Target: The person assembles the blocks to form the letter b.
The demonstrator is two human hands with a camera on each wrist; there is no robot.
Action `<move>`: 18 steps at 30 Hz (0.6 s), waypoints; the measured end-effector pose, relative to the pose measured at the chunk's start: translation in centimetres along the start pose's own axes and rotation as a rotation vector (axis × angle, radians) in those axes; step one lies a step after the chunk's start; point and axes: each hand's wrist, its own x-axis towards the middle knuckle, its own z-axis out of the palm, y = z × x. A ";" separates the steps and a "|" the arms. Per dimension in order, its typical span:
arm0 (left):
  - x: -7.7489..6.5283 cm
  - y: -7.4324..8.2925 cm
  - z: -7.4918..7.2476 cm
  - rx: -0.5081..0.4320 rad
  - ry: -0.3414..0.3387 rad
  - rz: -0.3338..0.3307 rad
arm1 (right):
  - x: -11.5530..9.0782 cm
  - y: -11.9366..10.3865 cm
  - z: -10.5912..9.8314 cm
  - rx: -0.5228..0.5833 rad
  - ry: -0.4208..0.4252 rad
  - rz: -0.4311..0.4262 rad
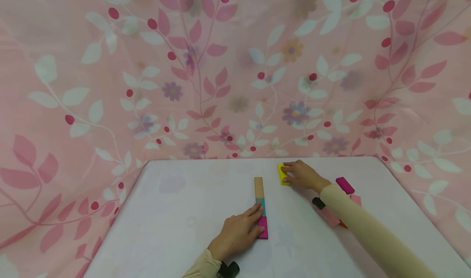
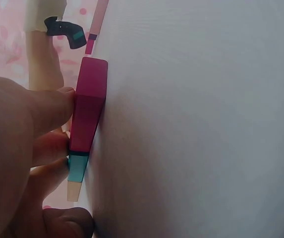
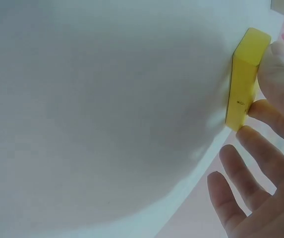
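Observation:
In the head view a row of flat blocks runs away from the person: a magenta block (image 1: 263, 234) nearest, a light blue block (image 1: 262, 208) behind it and a tan block (image 1: 259, 188) farthest. My left hand (image 1: 237, 232) rests on this row, its thumb on the magenta block and fingertips by the blue one. Toward the table's back edge, my right hand (image 1: 303, 175) touches a yellow block (image 1: 282, 175) lying flat. The right wrist view shows the thumb and nearest fingers against the upper face of the yellow block (image 3: 243, 82), the other fingers spread off it.
Right of the right forearm lies another magenta block (image 1: 345, 185). A pink block (image 1: 356, 199), a salmon piece (image 1: 329, 217) and an orange piece (image 1: 343, 224) are partly hidden by the sleeve. A floral pink cloth (image 1: 235, 118) hangs behind the white table (image 1: 184, 229).

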 end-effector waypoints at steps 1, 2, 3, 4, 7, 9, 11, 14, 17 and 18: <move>0.0 0.0 0.0 -0.001 0.000 0.001 | 0.2 -0.2 0.1 -0.008 0.003 -0.007; 0.0 0.0 -0.1 -0.003 0.001 0.002 | 0.4 -0.4 0.1 -0.006 0.003 -0.007; 0.0 0.1 -0.1 -0.003 0.002 0.002 | 0.7 -0.5 0.2 -0.009 0.005 -0.010; 0.0 0.1 -0.1 -0.004 0.001 0.001 | 0.9 -0.6 0.2 -0.010 0.006 -0.015; 0.0 0.2 -0.3 -0.005 0.002 0.001 | 1.5 -0.9 0.4 -0.023 0.014 -0.036; 0.0 0.2 -0.3 -0.005 0.002 0.001 | 1.9 -1.0 0.6 -0.030 0.018 -0.040; -0.1 0.2 -0.3 -0.006 0.004 0.003 | 2.3 -1.2 0.8 -0.031 0.020 -0.042; -0.1 0.3 -0.4 -0.004 0.005 0.005 | 2.9 -1.4 1.0 -0.026 0.023 -0.043; -0.1 0.3 -0.5 -0.001 0.007 0.007 | 3.5 -1.5 1.2 -0.019 0.019 -0.037; -0.1 0.2 -0.5 -0.002 0.005 0.007 | 3.7 -1.6 1.3 -0.021 0.019 -0.034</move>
